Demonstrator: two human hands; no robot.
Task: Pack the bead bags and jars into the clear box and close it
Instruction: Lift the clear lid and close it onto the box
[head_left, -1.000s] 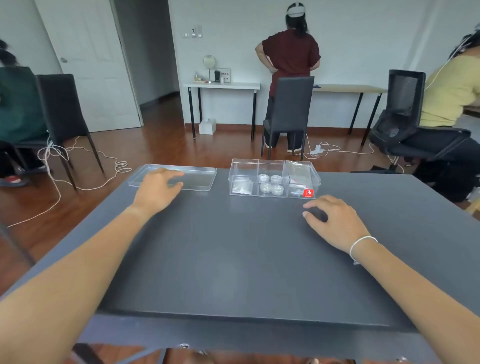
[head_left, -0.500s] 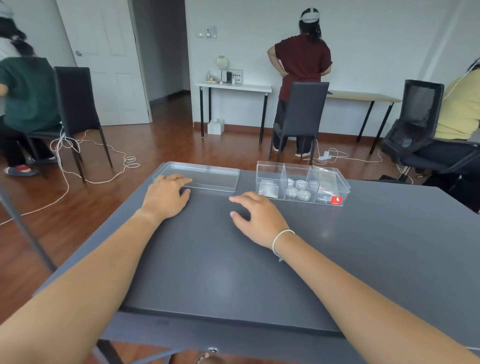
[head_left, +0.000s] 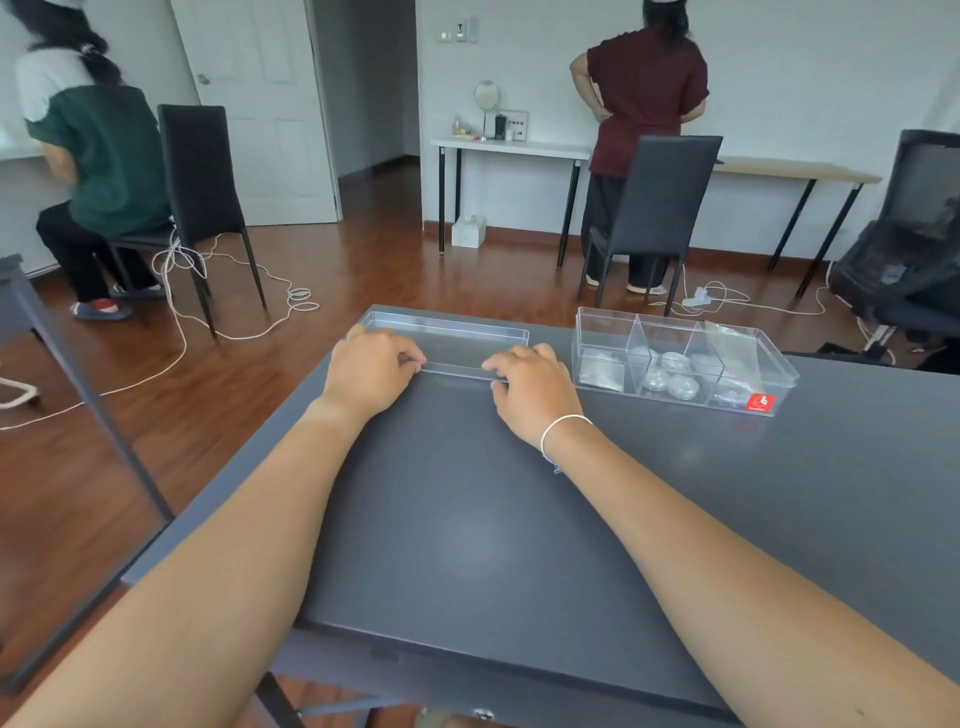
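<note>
A clear flat lid (head_left: 452, 340) lies upside down at the far edge of the dark grey table (head_left: 519, 519). My left hand (head_left: 371, 371) pinches the lid's near rim at its left end. My right hand (head_left: 530, 387) grips the same rim at its right end. To the right stands the clear box (head_left: 680, 358), open on top and split into three compartments. A bead bag lies in its left compartment, several small round jars (head_left: 670, 376) sit in the middle one, and another bag leans in the right one. A red label (head_left: 761, 402) marks the box's front right corner.
The table's left edge drops off just beside the lid. On the floor beyond are white cables (head_left: 234, 291) and black chairs (head_left: 649, 208). One person sits at the left and another stands at the back wall. An office chair (head_left: 909, 249) stands at the right.
My right hand has moved left across the table from beside the box to the lid's near rim. My left hand has curled onto the rim. The view has swung left.
</note>
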